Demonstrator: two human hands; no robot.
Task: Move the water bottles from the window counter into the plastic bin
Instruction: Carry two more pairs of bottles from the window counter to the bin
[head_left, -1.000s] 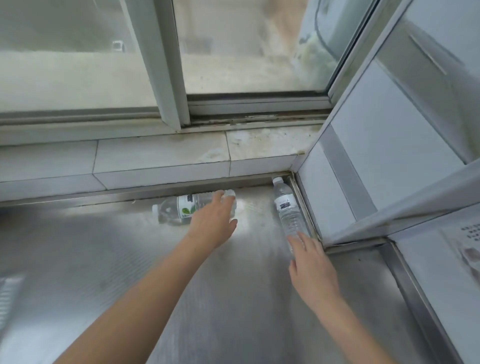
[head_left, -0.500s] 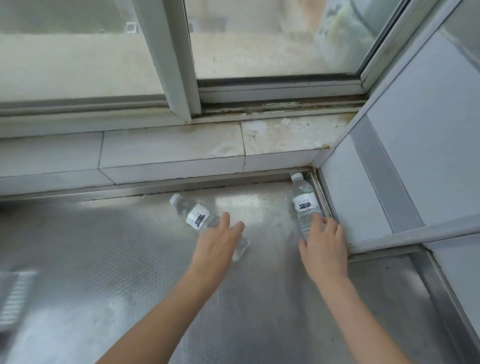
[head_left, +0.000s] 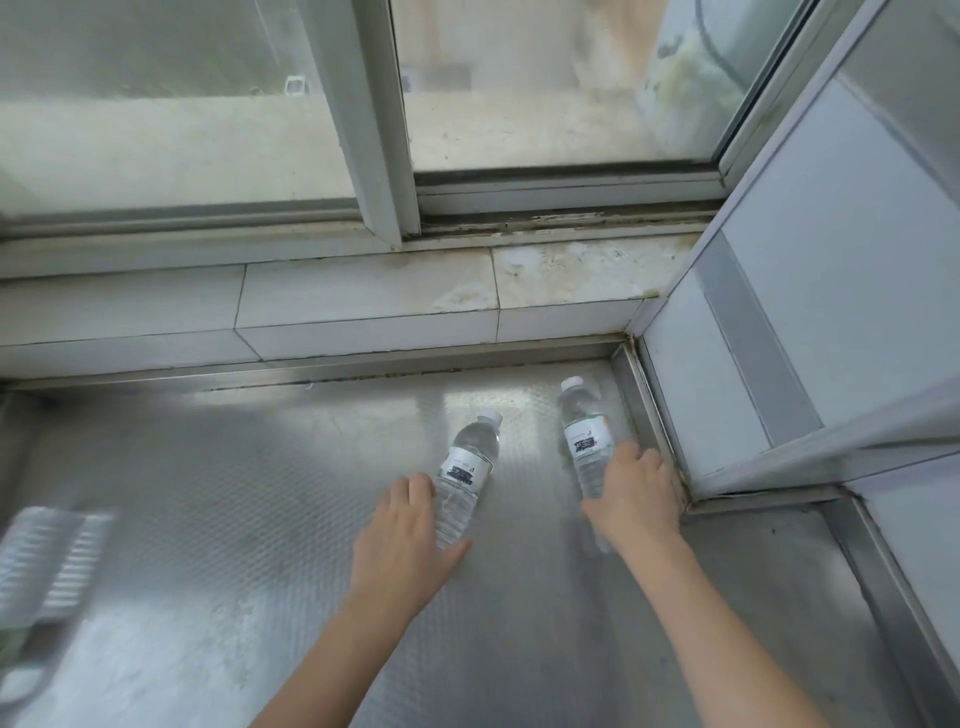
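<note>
While bottles (head_left: 466, 470) lie, hands (head_left: 402, 540) grip.

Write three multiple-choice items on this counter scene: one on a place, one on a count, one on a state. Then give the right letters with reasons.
1. Where does the bottle under the right hand lie?
A. on the tiled sill
B. in the counter's corner, close to the right metal edge
C. in a bin

2. How many water bottles are on the steel counter?
A. one
B. two
C. four

3. How are the two bottles lying?
A. on their sides, caps pointing toward the window
B. upright, caps off
C. stacked one on the other

Answers:
1 B: the right bottle lies beside the raised metal edge at the wall.
2 B: only that one and the left bottle, by the left hand, show.
3 A: both lie flat, white caps on, at the far end.
</note>
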